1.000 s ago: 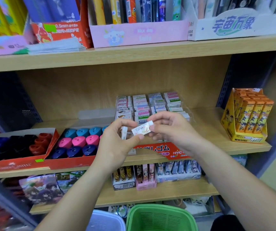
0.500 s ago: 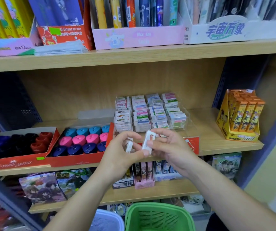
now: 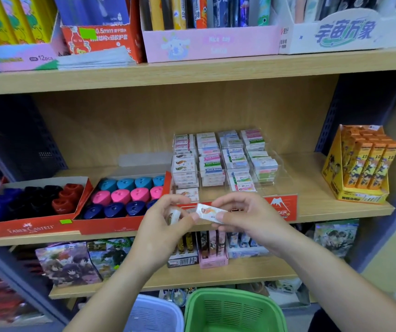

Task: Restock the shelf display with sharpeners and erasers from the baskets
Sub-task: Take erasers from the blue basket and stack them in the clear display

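My right hand pinches a white wrapped eraser in front of the middle shelf. My left hand grips another white eraser just beside it, fingertips almost touching the right hand's eraser. Behind the hands stands a clear eraser display with a red front, holding several stacked erasers. Left of it, a red tray holds teal, pink and blue sharpeners, and a second red tray holds dark and red sharpeners. A green basket and a pale blue basket sit below.
An orange-yellow box of refills stands at the right of the middle shelf. The upper shelf carries pen boxes. The lower shelf holds card packs and small boxes. A dark upright post flanks the right side.
Both hands have dropped lower, from in front of the display down to the shelf's front edge. The right hand's eraser turned upright, then back to lying flat. The view shifted slightly right.
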Available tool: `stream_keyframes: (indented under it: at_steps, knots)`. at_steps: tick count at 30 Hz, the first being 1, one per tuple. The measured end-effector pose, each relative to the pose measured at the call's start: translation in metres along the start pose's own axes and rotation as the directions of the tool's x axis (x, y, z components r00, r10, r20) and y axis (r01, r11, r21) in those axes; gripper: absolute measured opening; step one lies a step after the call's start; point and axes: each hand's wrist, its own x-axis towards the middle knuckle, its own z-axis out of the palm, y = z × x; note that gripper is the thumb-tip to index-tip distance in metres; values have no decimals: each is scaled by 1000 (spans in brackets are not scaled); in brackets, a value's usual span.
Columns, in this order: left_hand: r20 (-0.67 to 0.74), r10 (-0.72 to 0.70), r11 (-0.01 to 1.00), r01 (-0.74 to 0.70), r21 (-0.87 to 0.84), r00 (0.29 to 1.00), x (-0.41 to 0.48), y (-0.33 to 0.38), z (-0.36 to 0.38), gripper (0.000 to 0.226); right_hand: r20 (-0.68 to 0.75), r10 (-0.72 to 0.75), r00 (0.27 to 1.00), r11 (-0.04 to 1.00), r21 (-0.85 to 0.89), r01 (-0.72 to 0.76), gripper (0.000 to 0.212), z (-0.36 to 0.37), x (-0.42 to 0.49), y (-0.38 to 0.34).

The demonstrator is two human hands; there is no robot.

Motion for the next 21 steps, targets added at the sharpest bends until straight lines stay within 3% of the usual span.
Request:
stream_keyframes:
  at_steps: [2,5,7,10,17,21]
  knots:
    - [-34,-41,999,41,-14,999,0,-5,-15,20,-78,-16,997,995,-100,8,18,2,10,-8]
    - [-65,-93,995,91,-27,994,5,-11,-39,23,-187,-184,965,927,-359,107,14,3,41,-19]
    - [-71,-125,992,123,-27,990,10,-13,-52,31,-170,-286,943,843,-512,164,12,7,66,-24]
    - [-63,-143,989,141,-43,988,19,-15,-64,42,-85,-312,946,716,-675,176,11,18,97,-23]
    - [-46,-120,989,115,-91,992,32,-27,-74,44,38,-374,927,458,-861,220,6,28,122,-11]
    - [-47,-107,990,102,-94,993,35,-32,-76,45,-16,-449,893,527,-812,250,9,24,120,-11]
